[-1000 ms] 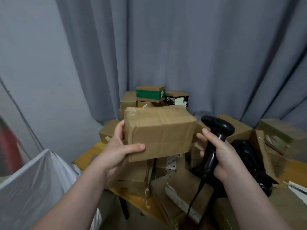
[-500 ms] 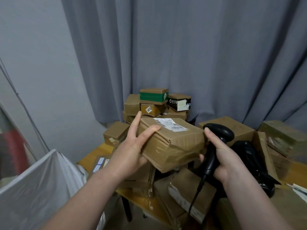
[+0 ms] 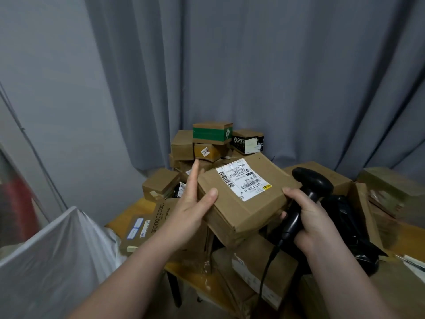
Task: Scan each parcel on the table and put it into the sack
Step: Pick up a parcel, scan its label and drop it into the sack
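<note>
"Holding the parcel (image 3: 243, 210) tilted, with its shipping label (image 3: 245, 178) turned up, what is the reason?" asks the first.

"I think it is so that the barcode scanner (image 3: 307, 192) can read it. The left hand (image 3: 192, 204) grips the parcel's left end. Its thumb is bent over the top face and its forefinger is straight up along the side. The other fingers I cannot see. The right hand (image 3: 309, 218), at the parcel's right end, is wrapped round the scanner's handle, and its thumb touches the carton edge. The scanner's head is just beside the parcel. Where its window points I cannot tell, so I judge that the scan is the step in hand."

"And where must it go after?"

"Into the white sack (image 3: 57, 261), which is below and to the left of the parcel, with its mouth open. Between them the way looks free, and only the table (image 3: 193, 278) corner lies under it."

"What is tight?"

"The pile of cartons (image 3: 182, 146) is close below and behind the parcel, and some are stacked loosely. To the lower right of the parcel the scanner's cable (image 3: 264, 275) hangs over cartons at the table edge, and a wide swing could drag it. Lifting the parcel a little before it goes left seems safer."
</note>
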